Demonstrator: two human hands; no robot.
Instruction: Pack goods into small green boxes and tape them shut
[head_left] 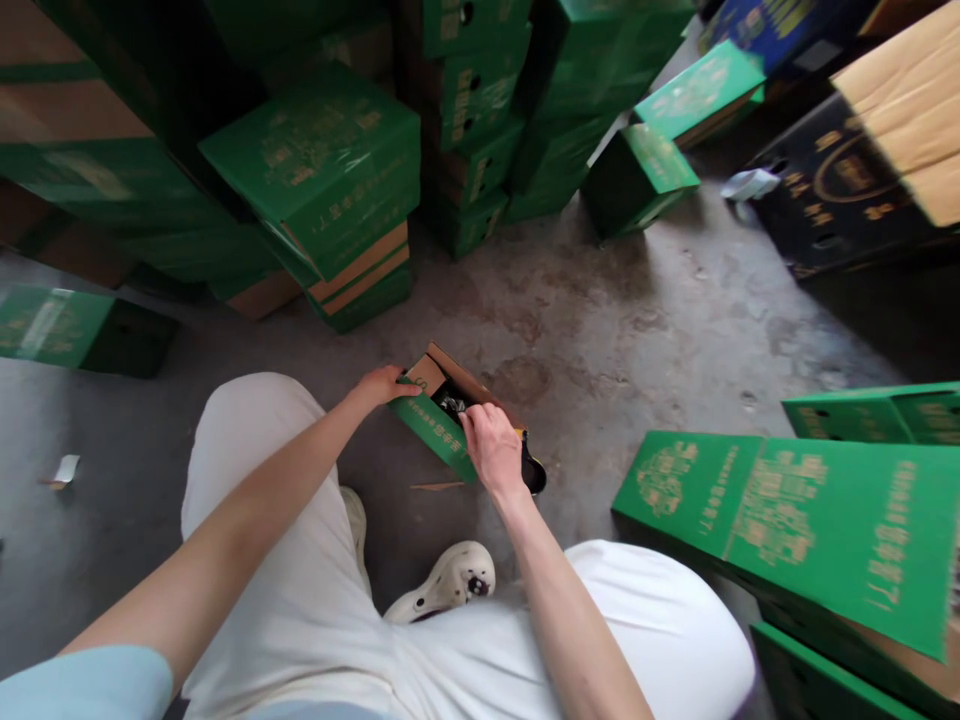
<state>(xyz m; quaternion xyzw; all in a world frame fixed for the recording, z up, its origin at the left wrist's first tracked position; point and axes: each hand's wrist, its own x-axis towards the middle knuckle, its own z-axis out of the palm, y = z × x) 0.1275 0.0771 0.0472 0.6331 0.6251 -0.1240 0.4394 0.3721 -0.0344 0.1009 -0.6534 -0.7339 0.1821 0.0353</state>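
A small green cardboard box [436, 428] with a brown inside lies open on the concrete floor between my knees. My left hand [384, 385] grips its near-left edge, fingers curled over the rim. My right hand [491, 447] is closed at the box's right side, pinching something dark at the opening that I cannot make out. A black object [534, 474] shows just past my right hand, partly hidden by it.
Stacks of green printed cartons [330, 170] rise at the back and left. Flat green cartons [817, 520] lie at the right. A dark blue carton [840, 190] stands far right. My white shoe [450, 582] rests below the box. Bare grey floor [637, 310] lies ahead.
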